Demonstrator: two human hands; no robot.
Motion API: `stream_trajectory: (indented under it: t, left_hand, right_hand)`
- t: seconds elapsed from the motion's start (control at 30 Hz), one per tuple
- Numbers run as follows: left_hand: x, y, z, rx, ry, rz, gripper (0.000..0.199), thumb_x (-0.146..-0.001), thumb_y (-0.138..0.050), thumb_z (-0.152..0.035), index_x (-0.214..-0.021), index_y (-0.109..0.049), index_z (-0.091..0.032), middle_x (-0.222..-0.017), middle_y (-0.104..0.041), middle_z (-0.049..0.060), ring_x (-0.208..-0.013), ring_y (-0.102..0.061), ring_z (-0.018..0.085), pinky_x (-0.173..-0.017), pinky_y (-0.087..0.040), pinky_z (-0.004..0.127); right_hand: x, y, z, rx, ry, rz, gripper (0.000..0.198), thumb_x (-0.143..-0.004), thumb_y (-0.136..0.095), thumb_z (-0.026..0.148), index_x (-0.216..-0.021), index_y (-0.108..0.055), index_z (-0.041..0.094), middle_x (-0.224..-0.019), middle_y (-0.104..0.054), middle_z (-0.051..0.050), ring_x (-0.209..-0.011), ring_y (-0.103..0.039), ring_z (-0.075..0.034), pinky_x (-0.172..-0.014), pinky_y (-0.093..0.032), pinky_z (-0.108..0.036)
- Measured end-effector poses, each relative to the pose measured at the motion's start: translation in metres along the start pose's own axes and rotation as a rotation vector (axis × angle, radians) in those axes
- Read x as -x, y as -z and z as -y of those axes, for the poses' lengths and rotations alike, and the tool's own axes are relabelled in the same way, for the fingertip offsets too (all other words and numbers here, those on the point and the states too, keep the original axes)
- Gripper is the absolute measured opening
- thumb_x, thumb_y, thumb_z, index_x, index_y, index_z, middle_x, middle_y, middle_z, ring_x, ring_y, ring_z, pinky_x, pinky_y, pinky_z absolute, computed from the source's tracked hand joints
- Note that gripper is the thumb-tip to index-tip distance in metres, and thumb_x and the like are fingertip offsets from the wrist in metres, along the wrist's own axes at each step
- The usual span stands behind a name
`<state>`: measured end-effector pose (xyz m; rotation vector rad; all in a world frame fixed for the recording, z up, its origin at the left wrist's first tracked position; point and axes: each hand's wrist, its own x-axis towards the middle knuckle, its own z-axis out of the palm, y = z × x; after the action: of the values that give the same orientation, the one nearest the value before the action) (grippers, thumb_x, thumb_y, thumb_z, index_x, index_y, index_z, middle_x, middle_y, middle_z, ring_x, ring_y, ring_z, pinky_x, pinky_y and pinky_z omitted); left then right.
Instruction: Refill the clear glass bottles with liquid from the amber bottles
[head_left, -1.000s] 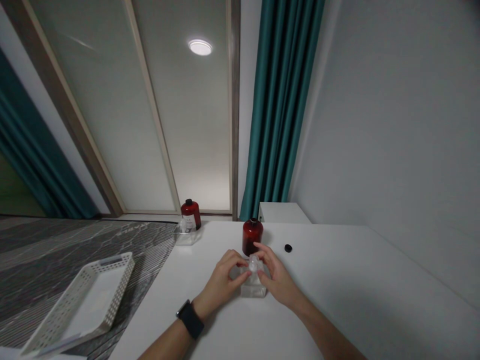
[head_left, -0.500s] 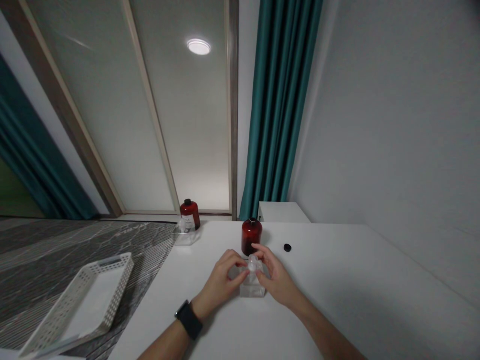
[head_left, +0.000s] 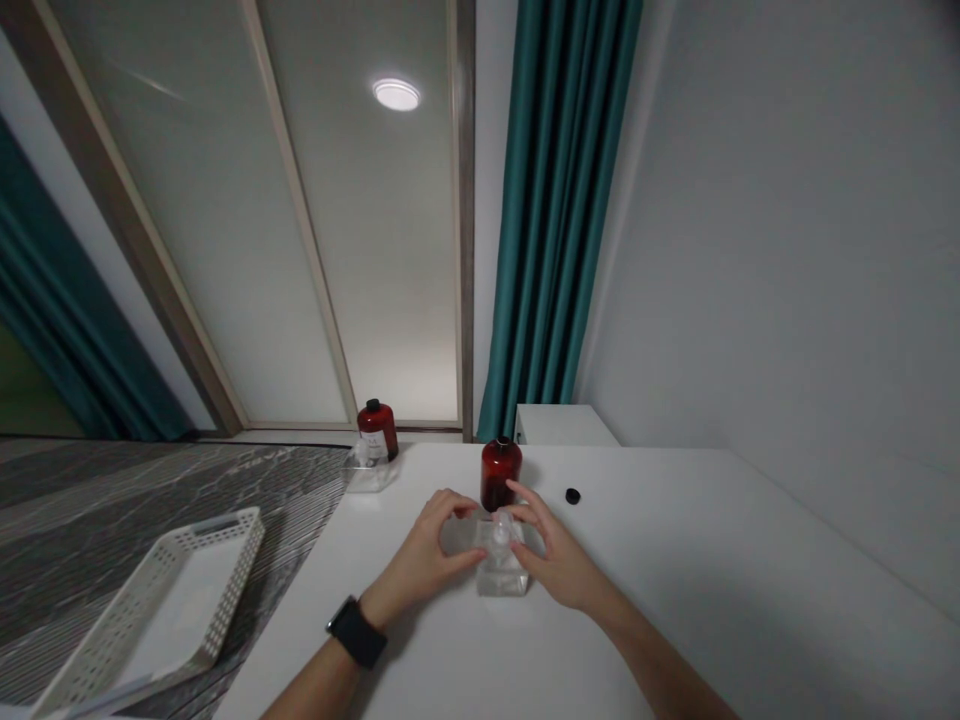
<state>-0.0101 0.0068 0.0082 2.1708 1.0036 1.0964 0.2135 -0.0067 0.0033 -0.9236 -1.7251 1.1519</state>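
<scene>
A clear, square-bodied bottle (head_left: 501, 580) stands upright on the white table, with a translucent rounded top (head_left: 502, 525). My right hand (head_left: 551, 550) has its thumb and fingers around that top from the right side. On the bottle's left, my left hand (head_left: 431, 545) is open, its thumb and fingers spread apart and the thumb tip close to the bottle. Just behind the clear bottle is a reddish-brown bottle (head_left: 500, 470) with no cap on its neck; my right fingertips partly cover its lower edge. A small black cap (head_left: 572, 496) lies to the right of it.
At the table's far left corner are a capped reddish-brown bottle (head_left: 379, 425) with a white label and a second clear container (head_left: 367, 478). Left of the table sits a white perforated basket (head_left: 240, 560). A white cabinet (head_left: 566, 424) stands beyond the far edge.
My left hand has drawn back a little to the left, and its fingers have spread away from the clear bottle's top. My right hand stays at the top.
</scene>
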Motion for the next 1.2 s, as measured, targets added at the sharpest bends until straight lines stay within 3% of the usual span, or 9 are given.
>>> stream_trajectory:
  t: [0.2, 0.53, 0.7, 0.8, 0.97, 1.2]
  left_hand:
    - [0.005, 0.001, 0.009, -0.011, -0.001, 0.173, 0.060, -0.073, -0.084, -0.032, -0.126, -0.057, -0.024, -0.110, -0.057, 0.004, -0.101, -0.055, 0.025, -0.092, -0.044, 0.038]
    - [0.005, -0.005, 0.010, 0.072, 0.063, 0.205, 0.055, -0.078, -0.079, -0.037, -0.125, -0.055, -0.021, -0.107, -0.056, 0.005, -0.096, -0.054, 0.023, -0.088, -0.045, 0.036]
    - [0.005, -0.002, 0.005, 0.060, 0.061, 0.213, 0.052, -0.080, -0.075, -0.040, -0.124, -0.055, -0.021, -0.110, -0.057, 0.007, -0.099, -0.054, 0.025, -0.091, -0.046, 0.039]
    - [0.004, 0.000, 0.004, 0.041, 0.046, 0.218, 0.050, -0.081, -0.074, -0.037, -0.125, -0.055, -0.021, -0.111, -0.057, 0.007, -0.100, -0.055, 0.025, -0.092, -0.046, 0.040]
    - [0.005, -0.003, 0.003, 0.032, 0.013, 0.176, 0.039, -0.086, -0.069, -0.031, -0.122, -0.058, -0.021, -0.112, -0.057, 0.008, -0.104, -0.054, 0.025, -0.094, -0.045, 0.039]
    - [0.002, -0.012, -0.009, 0.021, 0.025, 0.011, 0.021, -0.083, -0.071, -0.027, -0.100, -0.060, -0.020, -0.100, -0.056, 0.005, -0.097, -0.052, 0.024, -0.087, -0.043, 0.036]
  right_hand:
    - [0.001, 0.002, 0.001, -0.043, -0.010, 0.018, 0.069, -0.084, -0.060, 0.020, -0.148, -0.033, 0.025, -0.127, -0.065, -0.008, -0.127, -0.056, -0.023, -0.116, -0.031, -0.048]
    - [0.000, -0.008, -0.004, 0.042, -0.020, -0.078, 0.064, -0.083, -0.059, 0.020, -0.144, -0.042, 0.024, -0.109, -0.060, -0.004, -0.111, -0.059, -0.023, -0.106, -0.038, -0.045]
    - [0.001, -0.006, -0.004, 0.068, -0.030, -0.069, 0.065, -0.083, -0.062, 0.022, -0.144, -0.041, 0.024, -0.115, -0.059, -0.006, -0.114, -0.057, -0.024, -0.107, -0.038, -0.045]
    - [0.002, 0.006, -0.003, 0.063, -0.067, 0.038, 0.080, -0.077, -0.071, 0.021, -0.148, -0.036, 0.026, -0.130, -0.055, -0.008, -0.124, -0.053, -0.026, -0.113, -0.033, -0.047]
    - [0.004, 0.020, -0.010, 0.027, -0.143, 0.209, 0.110, -0.068, -0.083, 0.025, -0.157, -0.018, 0.025, -0.138, -0.052, -0.012, -0.126, -0.053, -0.029, -0.113, -0.035, -0.051]
    - [0.002, -0.003, -0.026, 0.093, -0.144, 0.045, 0.113, -0.063, -0.086, 0.020, -0.156, -0.021, 0.026, -0.141, -0.053, -0.013, -0.131, -0.051, -0.031, -0.114, -0.033, -0.053]
